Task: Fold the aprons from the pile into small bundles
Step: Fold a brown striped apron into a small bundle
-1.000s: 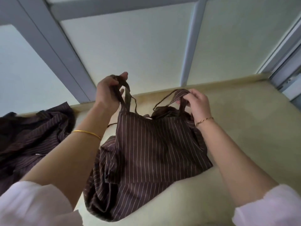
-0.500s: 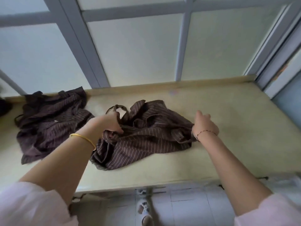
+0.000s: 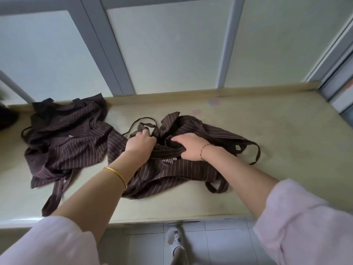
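Head view, left hand (image 3: 140, 143): fingers being curled tight round a bunched strap (image 3: 148, 124).
Right hand (image 3: 189, 148): a fold (image 3: 168, 151) being pinched between thumb and loosely spread fingers.
Apron (image 3: 191, 169): being gathered, crumpled, at mid-counter (image 3: 277, 150).
Pile (image 3: 65, 142): being left waiting just beside it, on the left.
Progress: no bundle being shown yet; folding judged barely begun, the pile untouched.

No text, number or brand could be read. A small striped tag (image 3: 169, 160) sat on the apron (image 3: 191, 169), too blurred to make out. A pale fleck (image 3: 70, 136) on the pile (image 3: 63, 150) was too small to read. Faint pink and blue marks (image 3: 214, 102) on the counter (image 3: 277, 150) showed no legible shape.
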{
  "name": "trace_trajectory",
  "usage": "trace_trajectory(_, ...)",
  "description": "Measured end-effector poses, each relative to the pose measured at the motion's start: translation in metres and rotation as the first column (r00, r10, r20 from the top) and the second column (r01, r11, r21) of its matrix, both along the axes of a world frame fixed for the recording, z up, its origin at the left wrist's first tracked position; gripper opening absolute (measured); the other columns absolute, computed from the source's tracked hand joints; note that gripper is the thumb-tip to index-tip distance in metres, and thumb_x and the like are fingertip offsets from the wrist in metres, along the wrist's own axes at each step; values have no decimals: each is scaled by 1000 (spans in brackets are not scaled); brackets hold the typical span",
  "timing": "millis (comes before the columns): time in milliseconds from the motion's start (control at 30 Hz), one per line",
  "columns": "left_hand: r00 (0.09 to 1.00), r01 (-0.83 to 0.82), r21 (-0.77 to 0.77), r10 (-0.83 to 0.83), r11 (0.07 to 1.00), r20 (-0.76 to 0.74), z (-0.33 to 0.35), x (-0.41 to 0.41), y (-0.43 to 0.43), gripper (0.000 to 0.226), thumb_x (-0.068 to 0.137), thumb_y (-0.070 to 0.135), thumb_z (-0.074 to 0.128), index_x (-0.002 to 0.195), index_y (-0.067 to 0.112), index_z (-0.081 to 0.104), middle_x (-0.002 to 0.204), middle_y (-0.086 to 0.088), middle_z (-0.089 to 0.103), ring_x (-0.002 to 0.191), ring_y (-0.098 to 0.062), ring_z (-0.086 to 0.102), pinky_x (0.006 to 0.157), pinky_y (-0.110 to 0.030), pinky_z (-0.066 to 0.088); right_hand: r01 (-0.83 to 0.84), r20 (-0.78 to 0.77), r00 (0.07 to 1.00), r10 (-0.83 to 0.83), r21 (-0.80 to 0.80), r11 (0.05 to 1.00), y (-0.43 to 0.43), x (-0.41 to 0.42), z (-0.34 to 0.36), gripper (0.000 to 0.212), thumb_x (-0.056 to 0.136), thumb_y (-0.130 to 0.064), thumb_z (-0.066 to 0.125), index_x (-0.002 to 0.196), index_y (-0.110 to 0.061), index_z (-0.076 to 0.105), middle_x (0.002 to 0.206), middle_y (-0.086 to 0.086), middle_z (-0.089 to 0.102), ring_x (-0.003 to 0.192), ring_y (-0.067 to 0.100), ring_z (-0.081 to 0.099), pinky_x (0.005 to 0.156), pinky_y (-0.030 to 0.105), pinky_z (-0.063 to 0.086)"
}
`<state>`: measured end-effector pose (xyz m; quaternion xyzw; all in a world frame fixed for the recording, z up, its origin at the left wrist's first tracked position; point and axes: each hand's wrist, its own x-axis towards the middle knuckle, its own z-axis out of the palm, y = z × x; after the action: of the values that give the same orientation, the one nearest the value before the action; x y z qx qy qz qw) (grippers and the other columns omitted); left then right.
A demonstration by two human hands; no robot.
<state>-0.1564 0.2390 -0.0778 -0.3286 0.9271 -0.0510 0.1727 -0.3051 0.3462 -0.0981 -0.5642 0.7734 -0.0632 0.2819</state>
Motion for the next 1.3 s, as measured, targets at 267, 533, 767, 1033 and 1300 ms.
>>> trace_trajectory(267,980,48,0,-47,999,-191,23,-5,-28,27,95,12,42,116,17,59,103,-6,49,89,-25,54,65,-33,43,-129,-346,933,102,-55,990,-3,-11,6,13,88,-28,55,98,-21,60,96,0,60,96,20,55,90,35,45)
trace_trajectory(533,933,303,177,-253,936,-257,53,17,-7,20,77,21,38,57,23,38,85,2,54,85,-16,50,80,-33,45,-112,-388,918,80,-59,992,67,-1,51,19,91,-36,52,102,-20,48,88,-1,60,81,23,59,63,29,40)
trace_trajectory(767,919,-228,344,85,911,385,27,49,62,31,95,31,44,79,7,55,64,-1,57,53,-13,55,57,-25,48,-154,-53,974,221,561,813,111,42,10,77,78,-75,46,111,-6,56,110,5,60,95,22,58,80,32,49)
trace_trajectory(1033,964,-261,72,256,963,66,-25,62,74,58,89,43,59,129,8,36,119,-9,53,102,-31,60,63,-35,41,197,-498,853,-154,35,980,111,57,-25,83,75,-68,57,131,-16,26,113,6,45,63,20,53,51,27,39)
trace_trajectory(1300,989,105,-112,-93,988,113,-37,45,46,30,90,13,54,120,13,48,111,-3,48,85,-23,63,47,-30,32,267,-609,769,-196,26,963,79,43,-44,63,91,-30,54,141,-5,26,120,10,45,54,16,48,45,25,27)
